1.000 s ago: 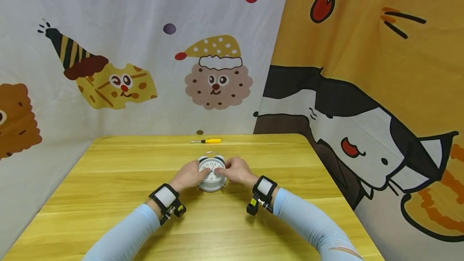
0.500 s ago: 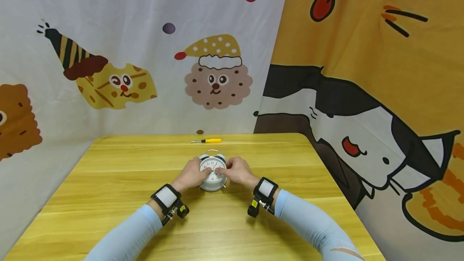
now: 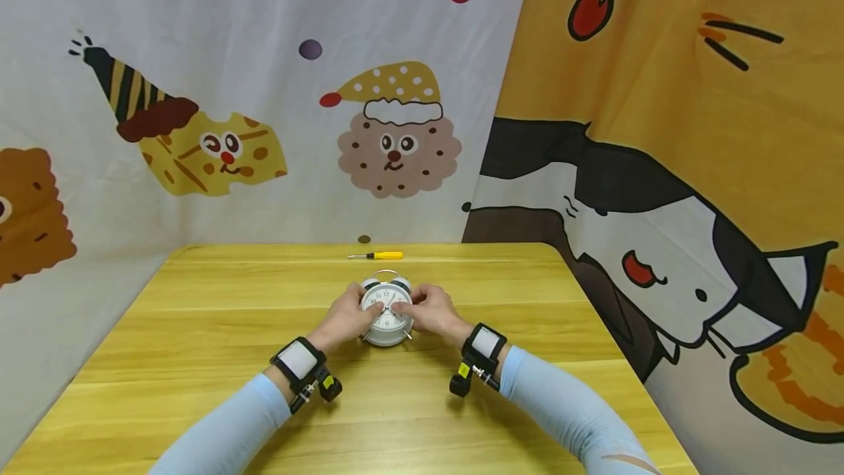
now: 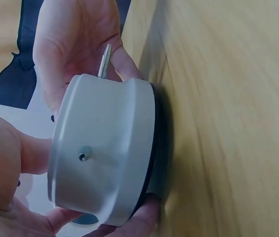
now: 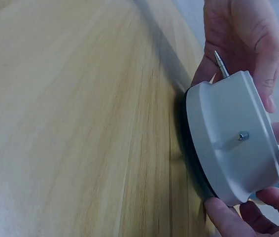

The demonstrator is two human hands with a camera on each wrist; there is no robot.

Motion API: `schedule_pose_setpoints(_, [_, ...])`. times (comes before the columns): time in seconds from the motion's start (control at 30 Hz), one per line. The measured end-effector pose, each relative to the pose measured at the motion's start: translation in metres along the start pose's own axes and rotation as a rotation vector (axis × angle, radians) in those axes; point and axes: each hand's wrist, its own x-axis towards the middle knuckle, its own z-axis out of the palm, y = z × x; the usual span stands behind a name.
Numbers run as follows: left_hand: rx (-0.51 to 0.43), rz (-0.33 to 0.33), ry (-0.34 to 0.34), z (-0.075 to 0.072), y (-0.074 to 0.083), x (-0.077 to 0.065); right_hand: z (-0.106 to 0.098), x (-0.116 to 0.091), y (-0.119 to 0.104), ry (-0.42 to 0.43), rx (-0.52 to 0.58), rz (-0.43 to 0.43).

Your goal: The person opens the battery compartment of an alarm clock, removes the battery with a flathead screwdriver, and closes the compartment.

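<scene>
A white twin-bell alarm clock (image 3: 387, 322) is held between both hands near the middle of the table. My left hand (image 3: 346, 316) grips its left side, thumb across the dial, and my right hand (image 3: 431, 310) grips the opposite side in the same way. In the left wrist view, the clock's white casing (image 4: 100, 148) shows from below with its metal feet, one pointing toward the camera. Fingers reach behind the dark back edge. The right wrist view shows the casing (image 5: 233, 138) tilted close over the wood. Both thumbs partly cover the dial.
A screwdriver (image 3: 385, 256) with a yellow handle lies near the far edge of the wooden table (image 3: 198, 328). Behind the table hang a white printed curtain (image 3: 250, 79) and an orange cat-print curtain (image 3: 659, 94). A black camera mount is strapped to each wrist.
The top of the clock and its handle have shifted slightly upward in the head view, the dial coming a little more upright. Both hands keep their hold on it.
</scene>
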Motion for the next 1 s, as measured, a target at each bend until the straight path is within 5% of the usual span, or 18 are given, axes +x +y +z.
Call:
schedule_pose_setpoints(0.47, [-0.101,-0.022,0.022,-0.0024,-0.0056,-0.0017,0.0022,0.0003,-0.0011,-0.117,0.237,0.090])
schedule_pose_setpoints(1.0, [-0.171,-0.017,0.044,-0.0027,-0.0045,-0.0050,-0.0033,0.0015,0.0016,-0.239,0.329,0.157])
